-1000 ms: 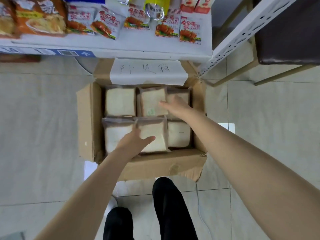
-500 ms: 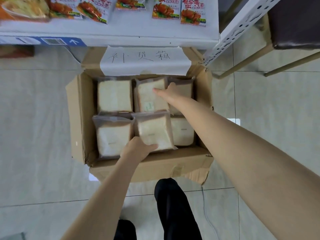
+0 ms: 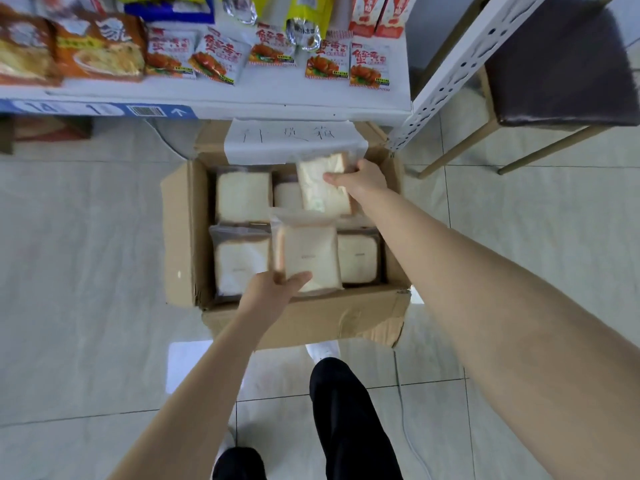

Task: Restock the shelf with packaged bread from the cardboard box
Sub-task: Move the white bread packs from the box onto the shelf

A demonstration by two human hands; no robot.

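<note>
An open cardboard box stands on the tiled floor below a white shelf. Several clear-wrapped packs of sliced white bread lie inside it. My left hand grips the near-middle bread pack by its lower edge and holds it lifted above the others. My right hand grips the far-middle bread pack, raised and tilted near the box's back wall. Other packs stay flat at far left, near left and near right.
The shelf carries orange and red snack packets along its back, with bare white surface at its front. A perforated white upright rises to the right. A dark-seated chair stands beyond it. My black-trousered legs are just behind the box.
Both hands have closed on bread packs and lifted them up out of the layer. The view has tilted up, showing more of the shelf.
</note>
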